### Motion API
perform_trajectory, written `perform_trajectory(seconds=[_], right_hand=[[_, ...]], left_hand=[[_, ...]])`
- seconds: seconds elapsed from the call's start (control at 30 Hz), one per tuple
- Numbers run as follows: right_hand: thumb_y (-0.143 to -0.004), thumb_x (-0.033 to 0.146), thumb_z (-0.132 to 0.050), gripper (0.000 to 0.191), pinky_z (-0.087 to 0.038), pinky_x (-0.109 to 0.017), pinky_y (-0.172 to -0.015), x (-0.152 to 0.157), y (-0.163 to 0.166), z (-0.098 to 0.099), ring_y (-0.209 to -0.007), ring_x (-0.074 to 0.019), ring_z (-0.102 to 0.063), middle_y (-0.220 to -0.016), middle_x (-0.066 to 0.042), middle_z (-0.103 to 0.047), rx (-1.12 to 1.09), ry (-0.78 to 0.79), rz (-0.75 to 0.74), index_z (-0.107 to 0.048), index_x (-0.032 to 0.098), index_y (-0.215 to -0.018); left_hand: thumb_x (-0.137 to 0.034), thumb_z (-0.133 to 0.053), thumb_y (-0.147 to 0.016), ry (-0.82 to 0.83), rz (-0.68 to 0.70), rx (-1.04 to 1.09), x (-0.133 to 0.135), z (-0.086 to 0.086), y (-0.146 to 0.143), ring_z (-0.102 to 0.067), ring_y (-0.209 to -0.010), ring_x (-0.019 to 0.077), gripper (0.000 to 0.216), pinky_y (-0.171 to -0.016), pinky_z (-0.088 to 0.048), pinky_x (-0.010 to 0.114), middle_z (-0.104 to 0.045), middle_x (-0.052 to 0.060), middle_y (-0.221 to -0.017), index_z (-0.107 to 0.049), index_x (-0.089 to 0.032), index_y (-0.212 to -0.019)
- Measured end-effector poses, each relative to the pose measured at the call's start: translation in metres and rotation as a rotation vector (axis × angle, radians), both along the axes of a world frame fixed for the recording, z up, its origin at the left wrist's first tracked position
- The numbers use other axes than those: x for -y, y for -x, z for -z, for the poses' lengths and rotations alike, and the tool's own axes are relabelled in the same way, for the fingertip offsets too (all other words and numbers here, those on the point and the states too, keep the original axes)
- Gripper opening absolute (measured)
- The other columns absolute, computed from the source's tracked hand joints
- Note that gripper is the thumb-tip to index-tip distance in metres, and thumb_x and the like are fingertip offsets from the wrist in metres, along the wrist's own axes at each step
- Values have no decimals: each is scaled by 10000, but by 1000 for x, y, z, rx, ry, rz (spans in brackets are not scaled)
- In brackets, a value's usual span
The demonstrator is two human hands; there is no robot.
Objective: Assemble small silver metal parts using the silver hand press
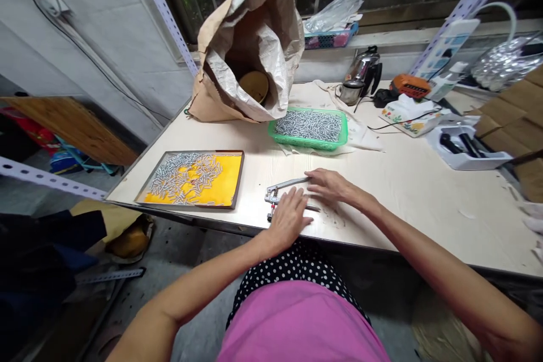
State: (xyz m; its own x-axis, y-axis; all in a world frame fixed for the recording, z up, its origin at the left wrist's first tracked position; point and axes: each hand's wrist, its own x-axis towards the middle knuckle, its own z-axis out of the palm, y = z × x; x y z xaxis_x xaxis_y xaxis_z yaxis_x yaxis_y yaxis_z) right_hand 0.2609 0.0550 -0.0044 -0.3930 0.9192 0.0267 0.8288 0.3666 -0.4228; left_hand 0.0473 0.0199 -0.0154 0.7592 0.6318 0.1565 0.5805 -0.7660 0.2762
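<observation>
A grey metal hand tool with a spring and two long handles (pixel 288 183) lies on the table in front of me. My left hand (pixel 289 216) rests over its lower part, fingers stretched out and apart, hiding some of it. At the far end of the upper handle is my right hand (pixel 328 184), its fingertips extended to the handle and not wrapped round it. To the left sits a shallow yellow-bottomed tray (pixel 229 178) with many small silver metal pins (pixel 182 172) scattered in it. Beyond the tool a green plastic basket (pixel 307 143) is filled with similar pins.
A large open paper sack (pixel 220 85) stands at the back left with a round container inside. Behind to the right are a metal kettle (pixel 365 68), an orange battery-like block (pixel 410 86), a tissue pack (pixel 409 116) and a white tray (pixel 470 153). The table's front edge (pixel 237 229) lies close to my body.
</observation>
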Motion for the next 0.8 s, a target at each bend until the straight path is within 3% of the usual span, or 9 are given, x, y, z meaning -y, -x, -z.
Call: perform_trajectory(seconds=[0.1,0.23,0.33,0.4,0.5,0.57,0.7,0.8], right_hand=[[-912,266,-545,333,-429,-350,-878,-7,9,-3,-1020,-239,-581,-1064,-120,-668,98,-40,77,-625,145,-1212],[-922,271,-523,216,-370,-342,-830,-27,25,-11,-981,-231,-559,-1011,-91,-683,218,-69,119,-701,168,-988],[-915,297,-544,208,-335,-357,-811,-36,39,-21,-999,-249,-539,-1008,-88,-690,284,-93,164,-702,185,-991],[-912,272,-552,211,-327,-356,-803,-32,55,-27,-1003,-247,-528,-1037,-93,-676,308,-123,87,-700,203,-1045],[-903,272,-580,215,-331,-332,-772,-16,88,-35,-1000,-234,-506,-1075,-76,-638,297,-123,-224,-707,280,-1076],[-906,270,-581,175,-335,-333,-759,-8,108,-35,-1006,-240,-490,-1057,-76,-622,315,-115,-376,-729,289,-996],[-900,221,-570,155,-354,-351,-767,-4,131,-26,-982,-241,-484,-984,-100,-610,357,-128,-465,-714,204,-843],[-885,197,-569,121,-380,-352,-801,-3,140,-20,-935,-221,-508,-962,-84,-620,237,-106,-440,-679,194,-834]], left_hand=[[-425,-583,-908,51,40,53,18,7,-3,-322,-1423,335,579,-1139,-295,545,-443,167,-1476,-398,-159,-1388],[-484,-563,-905,123,44,96,23,5,-6,-405,-1369,316,547,-1159,-259,548,-545,150,-1376,-452,-167,-1337],[-507,-567,-894,138,46,123,21,4,-5,-382,-1383,320,567,-1160,-238,570,-535,163,-1377,-449,-175,-1338],[-520,-567,-888,146,64,134,19,6,-4,-356,-1396,335,605,-1157,-228,587,-506,179,-1403,-433,-164,-1358],[-490,-567,-890,201,77,135,19,13,-4,-418,-1348,353,628,-1127,-300,565,-509,196,-1396,-421,-134,-1386],[-448,-546,-903,245,74,134,21,19,-4,-465,-1309,351,605,-1107,-344,535,-534,192,-1375,-428,-118,-1396],[-444,-504,-914,251,58,142,24,30,-4,-434,-1334,363,605,-1124,-327,528,-541,178,-1383,-436,-116,-1419],[-457,-458,-932,215,54,133,25,32,-5,-399,-1360,366,643,-1133,-305,541,-492,174,-1435,-354,-132,-1476]])
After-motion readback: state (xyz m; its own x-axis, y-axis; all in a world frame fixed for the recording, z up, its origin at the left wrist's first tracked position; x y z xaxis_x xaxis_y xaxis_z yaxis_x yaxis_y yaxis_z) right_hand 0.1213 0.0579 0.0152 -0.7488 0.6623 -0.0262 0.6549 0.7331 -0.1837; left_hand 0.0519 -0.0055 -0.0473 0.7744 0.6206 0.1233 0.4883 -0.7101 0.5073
